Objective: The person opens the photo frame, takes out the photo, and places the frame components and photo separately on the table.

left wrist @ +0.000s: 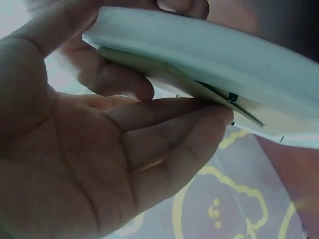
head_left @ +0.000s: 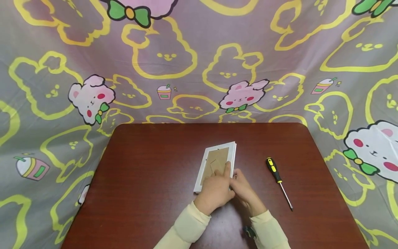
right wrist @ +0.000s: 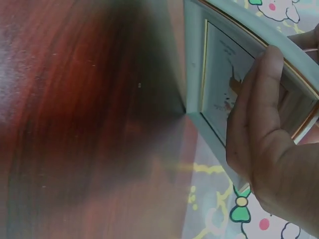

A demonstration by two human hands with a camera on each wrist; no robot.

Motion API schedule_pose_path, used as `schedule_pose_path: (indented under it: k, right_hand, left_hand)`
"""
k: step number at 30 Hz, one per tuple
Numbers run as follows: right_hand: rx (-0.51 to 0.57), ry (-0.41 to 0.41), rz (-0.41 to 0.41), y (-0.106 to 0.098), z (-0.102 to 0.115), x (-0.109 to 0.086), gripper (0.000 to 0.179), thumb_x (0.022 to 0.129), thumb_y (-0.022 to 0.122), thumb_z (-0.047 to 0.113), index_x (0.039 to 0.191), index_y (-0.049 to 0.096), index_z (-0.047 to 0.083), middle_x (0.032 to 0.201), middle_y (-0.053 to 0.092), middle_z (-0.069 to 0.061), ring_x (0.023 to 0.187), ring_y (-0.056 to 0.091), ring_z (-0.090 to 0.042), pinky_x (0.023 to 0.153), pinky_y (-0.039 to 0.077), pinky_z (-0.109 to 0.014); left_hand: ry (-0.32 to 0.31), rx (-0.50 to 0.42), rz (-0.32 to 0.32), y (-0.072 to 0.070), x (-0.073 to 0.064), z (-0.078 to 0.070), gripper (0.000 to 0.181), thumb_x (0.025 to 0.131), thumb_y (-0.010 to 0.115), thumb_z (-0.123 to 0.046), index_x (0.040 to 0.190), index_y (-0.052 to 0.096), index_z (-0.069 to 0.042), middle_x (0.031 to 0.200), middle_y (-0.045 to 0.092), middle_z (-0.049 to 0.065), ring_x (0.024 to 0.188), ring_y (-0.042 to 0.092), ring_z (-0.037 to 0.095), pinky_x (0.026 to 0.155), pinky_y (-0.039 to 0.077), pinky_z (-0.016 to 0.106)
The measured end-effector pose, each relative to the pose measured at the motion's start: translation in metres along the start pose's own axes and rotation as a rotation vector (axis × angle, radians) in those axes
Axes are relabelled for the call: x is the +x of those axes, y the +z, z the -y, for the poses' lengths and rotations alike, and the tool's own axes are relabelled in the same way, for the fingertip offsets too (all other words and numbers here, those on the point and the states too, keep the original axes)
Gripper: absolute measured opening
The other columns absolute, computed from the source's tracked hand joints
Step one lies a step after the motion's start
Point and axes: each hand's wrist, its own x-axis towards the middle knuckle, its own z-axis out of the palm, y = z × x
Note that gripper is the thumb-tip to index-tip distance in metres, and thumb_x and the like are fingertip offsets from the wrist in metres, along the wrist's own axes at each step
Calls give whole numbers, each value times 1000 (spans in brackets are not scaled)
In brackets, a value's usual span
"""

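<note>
A white picture frame (head_left: 202,178) is held tilted over the table with its brown backing board (head_left: 221,155) facing up. My left hand (head_left: 216,192) lies across the back and holds the frame at its lower right. In the left wrist view, its fingertips touch a thin brown stand flap (left wrist: 246,115), which stands slightly away from the back. My right hand (head_left: 244,190) grips the right edge. In the right wrist view its fingers (right wrist: 269,74) lie across the front, partly covering a picture (right wrist: 222,74) behind the pane.
A screwdriver (head_left: 276,173) with a black and yellow handle lies on the brown table (head_left: 143,173), right of my hands. Patterned cloth (head_left: 192,62) hangs behind the table and along both sides. A small dark object (head_left: 248,231) sits at my right sleeve.
</note>
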Motion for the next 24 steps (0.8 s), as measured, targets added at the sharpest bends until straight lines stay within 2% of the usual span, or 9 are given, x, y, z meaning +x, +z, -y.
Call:
schedule_pose_path:
  k: [4, 6, 9, 14, 19, 21, 24]
  right_hand:
    - [28, 29, 34, 3, 7, -1, 20, 92, 55, 0, 102, 38, -1, 80, 52, -6, 61, 52, -12, 52, 46, -25]
    - [45, 46, 55, 5, 10, -2, 19, 94, 53, 3, 103, 37, 1, 78, 52, -5, 58, 52, -12, 50, 47, -26]
    - [64, 49, 87, 8, 14, -3, 20, 96, 52, 6, 107, 37, 0, 80, 54, -5, 60, 54, -12, 52, 48, -28]
    - [84, 67, 111, 15, 18, -2, 21, 97, 51, 7, 110, 37, 0, 78, 54, -5, 58, 54, -12, 51, 47, -27]
    - [83, 62, 115, 19, 20, 1, 19, 96, 51, 6, 110, 39, 2, 71, 50, -3, 55, 50, -11, 49, 44, -26]
    - [82, 56, 114, 20, 21, 1, 21, 96, 52, 6, 111, 39, 2, 72, 50, -3, 56, 49, -12, 49, 44, -26]
    - [93, 53, 117, 20, 20, 1, 25, 96, 53, 7, 116, 39, 1, 83, 54, -6, 62, 54, -14, 52, 49, -28]
  left_hand:
    - [-12, 60, -60, -4, 3, 0, 97, 73, 81, -30, 154, 38, -1, 81, 63, 16, 63, 60, 23, 50, 46, 36]
    - [-27, 66, -77, -5, 4, 1, 97, 72, 82, -29, 154, 39, -1, 78, 63, 13, 62, 60, 23, 50, 47, 36]
    - [-28, 81, -136, -4, 5, 4, 93, 72, 84, -28, 151, 43, -1, 75, 65, 10, 64, 63, 22, 50, 49, 36]
    - [-25, 88, -230, -2, 6, 10, 89, 68, 85, -20, 147, 48, 2, 65, 63, 4, 55, 61, 18, 43, 47, 35]
    - [-77, 76, -245, -6, 8, 12, 89, 67, 83, -15, 148, 47, -1, 64, 64, 5, 49, 59, 19, 40, 44, 36]
    - [-108, 77, -248, -8, 9, 14, 89, 67, 83, -15, 148, 47, -3, 65, 65, 6, 48, 58, 20, 40, 44, 37]
    - [-139, 85, -252, -10, 10, 15, 88, 69, 82, -15, 149, 46, -3, 64, 65, 7, 47, 57, 20, 40, 44, 36]
